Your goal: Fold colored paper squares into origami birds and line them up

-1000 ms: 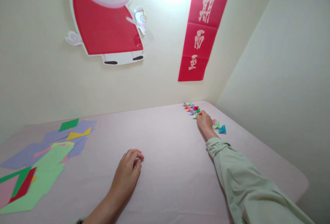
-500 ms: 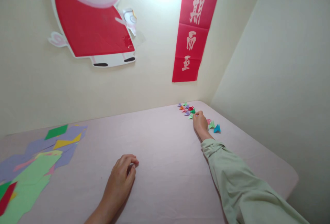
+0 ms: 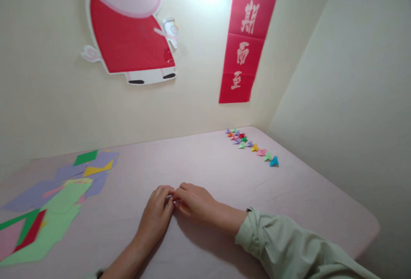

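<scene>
My left hand (image 3: 158, 213) rests on the pink tablecloth (image 3: 224, 176) near the front middle, fingers curled. My right hand (image 3: 195, 202), in a pale green sleeve, lies just to its right, also curled. The fingertips of both hands meet in a pinch; what sits between them is too small to make out. A row of several small folded paper shapes (image 3: 252, 146) in many colours lies at the far right of the table, well away from both hands.
Loose sheets of coloured paper (image 3: 54, 202), green, purple, yellow and red, are spread over the table's left side. The table stands in a corner, walls behind and to the right. A cartoon cut-out (image 3: 128, 34) and a red banner (image 3: 245, 39) hang on the back wall.
My right hand has left the row of folded shapes and come back to meet my left hand. A yellow folded shape now shows in the row where the hand was.
</scene>
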`<move>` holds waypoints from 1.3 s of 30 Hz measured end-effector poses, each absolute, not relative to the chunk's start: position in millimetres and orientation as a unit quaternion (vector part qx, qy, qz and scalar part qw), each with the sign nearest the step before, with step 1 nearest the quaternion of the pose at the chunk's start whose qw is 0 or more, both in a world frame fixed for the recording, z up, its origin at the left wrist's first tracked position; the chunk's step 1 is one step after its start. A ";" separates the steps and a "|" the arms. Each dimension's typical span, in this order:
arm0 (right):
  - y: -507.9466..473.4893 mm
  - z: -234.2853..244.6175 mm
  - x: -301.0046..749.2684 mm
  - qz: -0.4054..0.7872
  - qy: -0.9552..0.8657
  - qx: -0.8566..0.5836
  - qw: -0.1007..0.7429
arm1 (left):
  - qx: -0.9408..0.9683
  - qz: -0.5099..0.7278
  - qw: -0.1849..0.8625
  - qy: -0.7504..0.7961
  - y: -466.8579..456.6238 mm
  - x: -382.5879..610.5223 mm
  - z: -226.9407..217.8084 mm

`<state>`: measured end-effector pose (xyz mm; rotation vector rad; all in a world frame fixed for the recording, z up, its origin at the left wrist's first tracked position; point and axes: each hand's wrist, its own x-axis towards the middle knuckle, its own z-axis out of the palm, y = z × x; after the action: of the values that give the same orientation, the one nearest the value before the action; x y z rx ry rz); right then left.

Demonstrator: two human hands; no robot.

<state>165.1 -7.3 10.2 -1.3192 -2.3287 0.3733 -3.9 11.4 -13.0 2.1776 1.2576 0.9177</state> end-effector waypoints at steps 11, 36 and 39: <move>-8.4 -3.9 153.9 0.233 -0.811 -0.452 0.289 | 0.791 0.322 0.155 0.497 16.8 -28.5 -11.7; -11.9 1.1 156.3 0.248 -0.816 -0.445 0.274 | 0.477 0.126 -0.025 0.869 75.6 -264.2 17.0; -10.6 1.4 155.7 0.249 -0.816 -0.444 0.275 | 0.456 0.113 -0.003 0.883 74.9 -278.8 26.8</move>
<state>155.7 -10.6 1.4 -1.1946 -2.1926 0.6701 -278.8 74.9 26.8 1.4362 2.7777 0.3546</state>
